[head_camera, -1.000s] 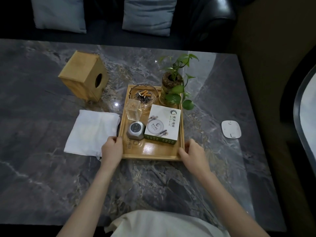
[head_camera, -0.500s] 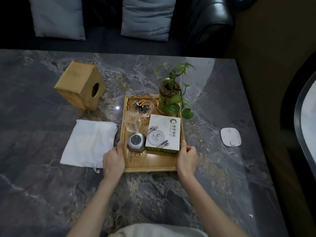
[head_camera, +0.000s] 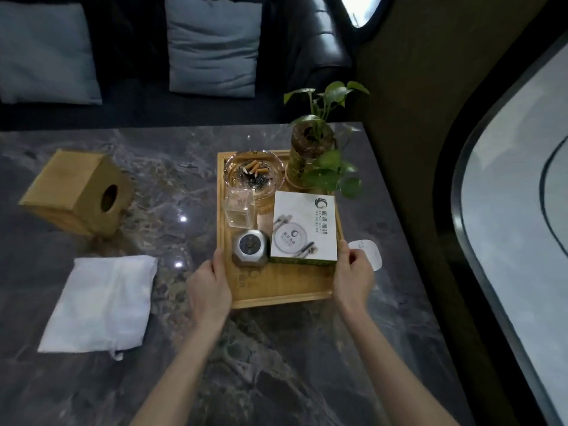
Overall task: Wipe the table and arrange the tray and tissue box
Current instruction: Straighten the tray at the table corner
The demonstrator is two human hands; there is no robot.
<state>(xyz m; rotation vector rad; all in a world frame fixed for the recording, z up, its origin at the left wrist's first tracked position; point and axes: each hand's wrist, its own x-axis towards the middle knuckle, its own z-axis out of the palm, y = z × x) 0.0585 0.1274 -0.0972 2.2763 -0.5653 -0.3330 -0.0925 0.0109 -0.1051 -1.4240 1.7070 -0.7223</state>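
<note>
The white box [head_camera: 304,229] on the tray [head_camera: 282,287] carries a swirl logo, small print too blurred to read, and a drawing of a plate with cutlery. Your left hand [head_camera: 209,287] is closed on the tray's left rim, thumb on top. Your right hand [head_camera: 353,275] is closed on the right rim, beside the box. The tray sits between both hands on the table [head_camera: 276,364]. The tissue box [head_camera: 76,192] lies on its side, well apart to the left, beyond the cloth [head_camera: 98,302].
</note>
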